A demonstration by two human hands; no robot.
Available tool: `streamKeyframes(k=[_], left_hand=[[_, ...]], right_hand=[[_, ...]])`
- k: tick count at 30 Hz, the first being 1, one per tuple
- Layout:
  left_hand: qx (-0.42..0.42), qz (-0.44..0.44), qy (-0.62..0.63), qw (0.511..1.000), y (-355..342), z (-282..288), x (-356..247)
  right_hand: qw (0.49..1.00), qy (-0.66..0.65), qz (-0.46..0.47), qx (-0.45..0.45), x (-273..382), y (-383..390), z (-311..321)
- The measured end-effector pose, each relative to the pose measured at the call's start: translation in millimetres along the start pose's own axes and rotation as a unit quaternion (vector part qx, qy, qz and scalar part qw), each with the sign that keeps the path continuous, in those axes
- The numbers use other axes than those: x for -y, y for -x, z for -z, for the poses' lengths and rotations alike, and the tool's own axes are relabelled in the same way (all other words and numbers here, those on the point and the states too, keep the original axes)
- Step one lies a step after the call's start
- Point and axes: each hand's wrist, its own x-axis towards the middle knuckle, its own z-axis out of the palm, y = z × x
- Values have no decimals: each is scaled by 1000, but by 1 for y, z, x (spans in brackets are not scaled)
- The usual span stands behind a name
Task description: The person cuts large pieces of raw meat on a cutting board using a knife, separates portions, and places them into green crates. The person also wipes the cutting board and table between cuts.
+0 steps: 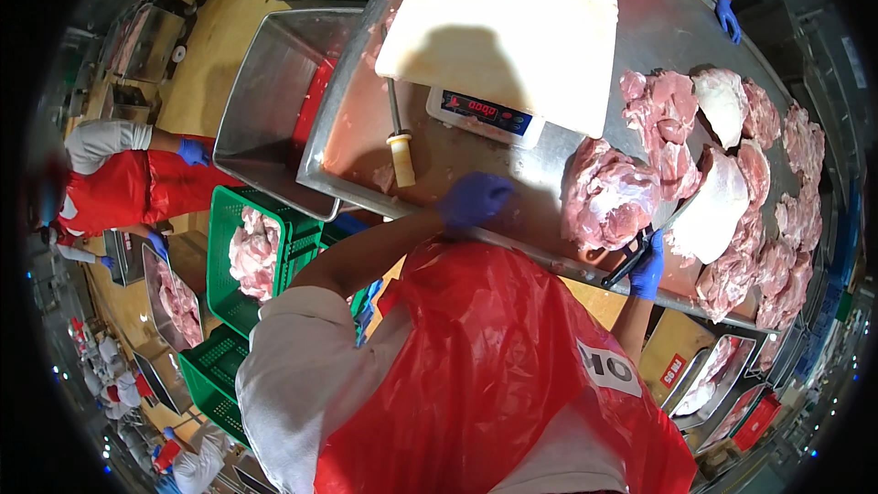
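My left hand, in a blue glove, is over the near edge of the steel table; its fingers are dark and smeared, so their pose is unclear. My right hand, also gloved in blue, is closed on a black-handled knife. The knife's thin blade points up and right toward a piece of meat with white fat. Just left of the knife lies a large pink cut of meat. A sharpening steel with a cream handle rests left of a digital scale.
A white cutting board partly covers the scale. More meat pieces lie at right. A steel bin and green crates stand at left. A co-worker's gloved hand is across the table; a person in red stands at left.
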Motion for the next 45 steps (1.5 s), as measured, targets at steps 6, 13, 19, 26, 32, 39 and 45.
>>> streamKeyframes(k=[6,13,19,26,32,39,45], left_hand=[[-100,28,28,994,12,14,36],[20,59,145,987,-30,-30,23],[95,-47,143,984,-121,-87,-43],[249,27,402,881,-175,-95,-59],[288,0,503,815,-165,-106,-90],[312,5,519,796,-124,-131,-89],[270,-14,458,847,-96,-84,-140]], right_hand=[[999,-14,-8,39,10,-11,9],[988,-71,-40,130,11,-27,26],[988,-155,-25,-8,-8,-41,12],[973,-230,-13,2,-9,-29,-18],[935,-347,-78,15,-43,-16,5],[989,-118,50,70,-57,26,31],[991,-118,44,38,10,81,25]])
